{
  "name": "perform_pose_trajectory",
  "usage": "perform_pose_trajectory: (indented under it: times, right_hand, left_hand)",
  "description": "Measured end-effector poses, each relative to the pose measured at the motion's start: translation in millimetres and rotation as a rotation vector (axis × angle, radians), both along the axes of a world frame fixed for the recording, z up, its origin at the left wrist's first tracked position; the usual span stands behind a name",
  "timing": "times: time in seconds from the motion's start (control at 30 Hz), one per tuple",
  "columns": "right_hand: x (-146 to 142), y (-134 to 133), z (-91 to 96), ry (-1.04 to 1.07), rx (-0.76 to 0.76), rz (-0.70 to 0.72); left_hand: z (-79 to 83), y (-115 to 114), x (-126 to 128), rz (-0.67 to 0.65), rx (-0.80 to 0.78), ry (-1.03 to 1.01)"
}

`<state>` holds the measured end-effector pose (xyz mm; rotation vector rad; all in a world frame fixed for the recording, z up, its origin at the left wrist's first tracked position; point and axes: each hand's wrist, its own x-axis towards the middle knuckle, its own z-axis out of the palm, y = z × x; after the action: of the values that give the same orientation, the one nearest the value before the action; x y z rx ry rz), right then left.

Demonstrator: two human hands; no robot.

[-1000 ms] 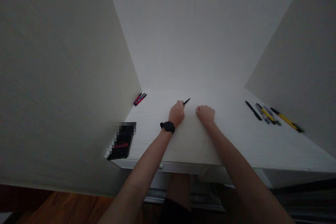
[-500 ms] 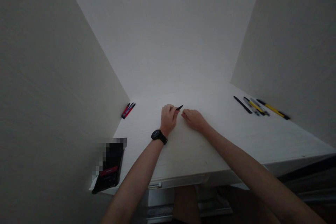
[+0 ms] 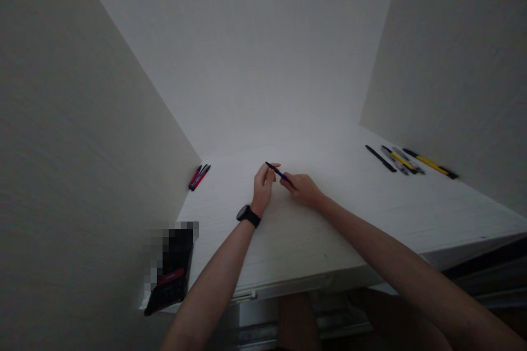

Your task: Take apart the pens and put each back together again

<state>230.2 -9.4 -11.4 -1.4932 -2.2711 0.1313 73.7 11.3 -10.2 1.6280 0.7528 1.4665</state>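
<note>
A slim pen [image 3: 282, 176] with a black end and a blue barrel slants between my two hands above the white desk. My right hand [image 3: 303, 188] is closed round its lower right end. My left hand [image 3: 262, 184], wearing a black watch [image 3: 248, 216] on the wrist, has thumb and fingers at the black end, which points up and left. The pen lies between that thumb and forefinger, seemingly in a light pinch. The other left fingers are partly hidden.
Red-and-black pens [image 3: 200, 177] lie in a small group at the left wall. On the right are a black pen [image 3: 380, 158], a yellow-and-black pen [image 3: 431, 164] and other pens. A dark phone-like object [image 3: 169, 285], partly pixelated, sits at the front left. Walls [image 3: 267, 66] enclose the desk [image 3: 288, 247].
The pen's black end, pointing right from my left hand before, now points up and left. My right hand has come onto the blue barrel. The view has shifted slightly.
</note>
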Motion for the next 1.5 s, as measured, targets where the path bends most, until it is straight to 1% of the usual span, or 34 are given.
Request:
perform_pose_trajectory:
  times: [0.1, 0.17, 0.27, 0.4, 0.53, 0.63, 0.83, 0.97, 1.03, 1.13, 1.2, 1.3, 1.37, 1.5]
  right_hand:
    - [1, -2, 3.1, -0.028, -0.016, -0.026]
    - [1, -2, 2.9, -0.043, -0.013, -0.024]
    - [2, 0, 0.7, -0.078, -0.005, -0.03]
    - [4, 1, -0.2, -0.075, 0.013, -0.006]
    - [4, -1, 1.4, -0.05, 0.009, -0.018]
    - [4, -2, 1.1, -0.037, 0.035, -0.036]
    - [5, -2, -3.3, -0.022, 0.094, -0.08]
    - [5, -3, -5.3, 0.003, 0.151, -0.086]
    - [6, -3, -5.3, 0.05, 0.171, -0.11]
    - [6, 0, -4.6, 0.163, 0.162, -0.163]
    - [6, 3, -4.4, 0.2, 0.153, -0.154]
    - [6, 6, -4.9, 0.166, 0.153, -0.122]
    - [6, 7, -5.2, 0.148, 0.146, -0.142]
    - [6, 7, -5.1, 0.19, 0.093, -0.194]
  left_hand:
    - [2.1, 4, 2, -0.089, -0.131, -0.118]
    - [2.4, 6, 3, -0.105, -0.196, -0.177]
    - [2.2, 8, 4, -0.105, -0.253, -0.249]
    - [0.9, 12, 1, -0.152, -0.315, -0.313]
    - [-1.8, 17, -3, -0.107, -0.431, -0.327]
    - [-3.8, 20, -5, -0.076, -0.51, -0.308]
    - [-5.6, 20, -1, 0.004, -0.513, -0.272]
    - [-5.4, 20, 2, 0.065, -0.514, -0.306]
    - [-6.1, 21, 3, 0.086, -0.512, -0.332]
    - [-8.7, 23, 5, 0.102, -0.482, -0.364]
    - [-10.5, 25, 5, 0.101, -0.451, -0.374]
    - [-12.3, 26, 5, 0.083, -0.423, -0.373]
    - [-13.1, 27, 5, 0.086, -0.42, -0.37]
    - [-14.8, 27, 5, 0.131, -0.429, -0.347]
